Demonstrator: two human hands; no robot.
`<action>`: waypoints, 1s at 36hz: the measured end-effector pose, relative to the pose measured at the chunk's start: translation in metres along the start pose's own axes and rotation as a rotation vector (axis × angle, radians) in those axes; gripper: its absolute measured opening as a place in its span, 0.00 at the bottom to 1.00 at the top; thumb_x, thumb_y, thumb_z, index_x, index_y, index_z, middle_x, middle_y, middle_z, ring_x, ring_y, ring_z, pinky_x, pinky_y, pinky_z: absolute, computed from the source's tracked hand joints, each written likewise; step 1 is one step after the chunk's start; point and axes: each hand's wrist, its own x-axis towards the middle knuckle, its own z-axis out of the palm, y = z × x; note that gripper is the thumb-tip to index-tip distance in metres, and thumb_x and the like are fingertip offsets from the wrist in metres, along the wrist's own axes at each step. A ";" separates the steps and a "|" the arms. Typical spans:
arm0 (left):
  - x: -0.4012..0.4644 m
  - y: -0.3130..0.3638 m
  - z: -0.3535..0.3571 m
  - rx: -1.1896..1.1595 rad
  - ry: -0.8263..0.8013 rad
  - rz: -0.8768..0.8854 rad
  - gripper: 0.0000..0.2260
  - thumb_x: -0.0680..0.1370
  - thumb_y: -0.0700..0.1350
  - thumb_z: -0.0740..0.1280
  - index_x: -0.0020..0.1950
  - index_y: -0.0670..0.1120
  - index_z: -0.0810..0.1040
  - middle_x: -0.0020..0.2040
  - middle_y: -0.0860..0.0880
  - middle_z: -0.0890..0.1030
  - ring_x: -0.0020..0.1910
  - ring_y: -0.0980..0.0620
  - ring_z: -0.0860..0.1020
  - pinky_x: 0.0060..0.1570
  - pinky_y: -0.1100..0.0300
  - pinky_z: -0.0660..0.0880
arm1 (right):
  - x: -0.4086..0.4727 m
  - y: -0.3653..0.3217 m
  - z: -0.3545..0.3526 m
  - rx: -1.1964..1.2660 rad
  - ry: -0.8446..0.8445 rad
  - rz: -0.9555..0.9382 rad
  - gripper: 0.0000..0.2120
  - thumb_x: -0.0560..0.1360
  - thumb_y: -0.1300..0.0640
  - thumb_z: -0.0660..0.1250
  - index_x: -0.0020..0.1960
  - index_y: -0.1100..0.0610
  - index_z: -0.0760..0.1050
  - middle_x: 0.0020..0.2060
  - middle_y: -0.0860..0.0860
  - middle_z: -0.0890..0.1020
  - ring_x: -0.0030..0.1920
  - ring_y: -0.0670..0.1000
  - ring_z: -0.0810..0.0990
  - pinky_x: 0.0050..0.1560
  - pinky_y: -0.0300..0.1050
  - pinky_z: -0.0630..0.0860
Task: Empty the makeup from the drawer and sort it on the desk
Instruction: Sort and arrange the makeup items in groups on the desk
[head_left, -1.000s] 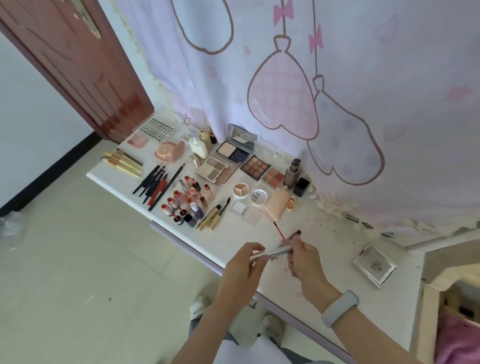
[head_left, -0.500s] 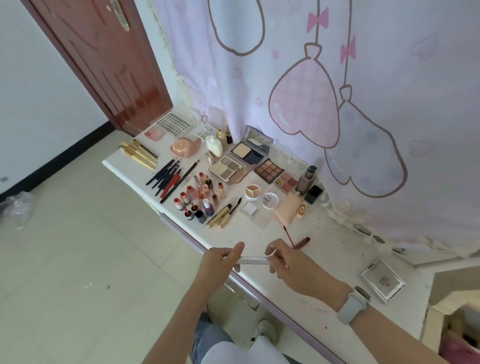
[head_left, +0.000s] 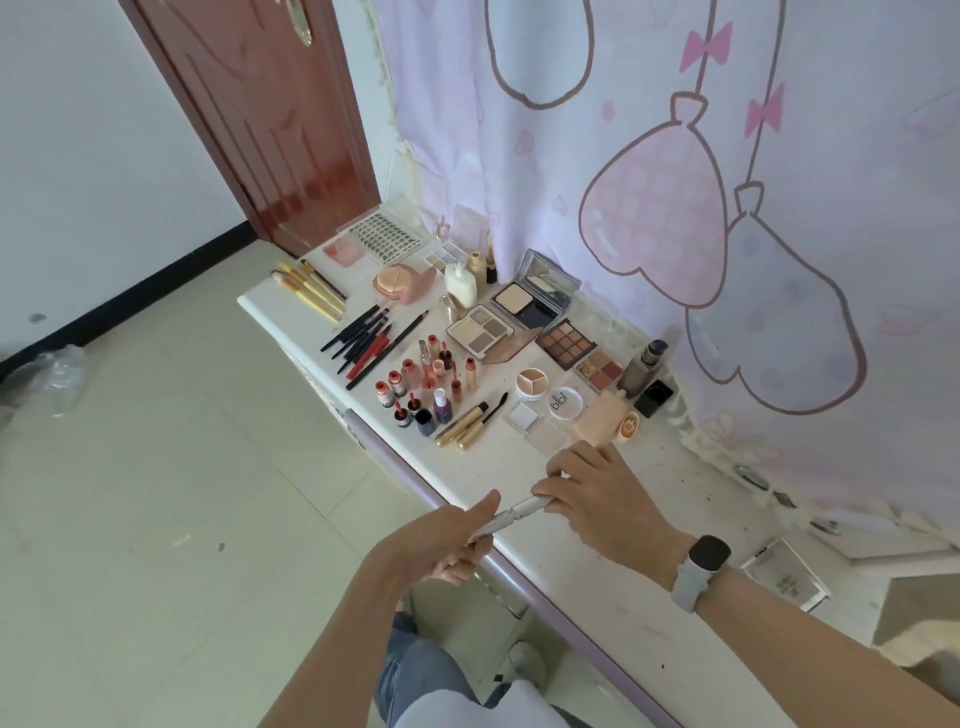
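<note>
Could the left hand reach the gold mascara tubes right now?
Probably not at once: the left hand grips the silver pen, shared with the right hand. The mascara tubes lie unblocked on the desk.

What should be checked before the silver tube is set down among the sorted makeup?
1. Silver tube held by both the left hand and the right hand: ok.
2. Tube capped: cannot tell, the right hand's fingers cover that end.
3. Free desk surface beside the gold mascaras: ok.
4. Standing lip bottles apart from the hands: ok.
5. Drawer emptied: cannot tell.
</note>
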 end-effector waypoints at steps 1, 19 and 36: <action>-0.001 -0.001 0.000 -0.007 0.015 0.020 0.26 0.77 0.64 0.54 0.32 0.45 0.73 0.27 0.49 0.67 0.25 0.53 0.67 0.31 0.63 0.70 | 0.000 0.001 0.002 0.008 -0.004 0.017 0.04 0.70 0.55 0.68 0.45 0.51 0.76 0.40 0.47 0.76 0.44 0.47 0.68 0.44 0.40 0.59; 0.012 0.002 0.016 0.354 0.483 0.370 0.14 0.76 0.54 0.65 0.59 0.53 0.70 0.45 0.53 0.80 0.34 0.57 0.75 0.37 0.66 0.72 | -0.001 0.007 0.007 0.045 -0.055 0.185 0.11 0.73 0.51 0.55 0.47 0.48 0.76 0.39 0.45 0.74 0.40 0.43 0.64 0.40 0.39 0.59; 0.006 -0.026 -0.015 0.179 0.568 0.327 0.07 0.79 0.50 0.63 0.51 0.53 0.80 0.46 0.53 0.80 0.39 0.56 0.75 0.37 0.73 0.68 | -0.023 0.041 0.000 0.040 -0.027 0.526 0.08 0.71 0.60 0.72 0.49 0.54 0.80 0.42 0.49 0.76 0.43 0.51 0.70 0.42 0.49 0.70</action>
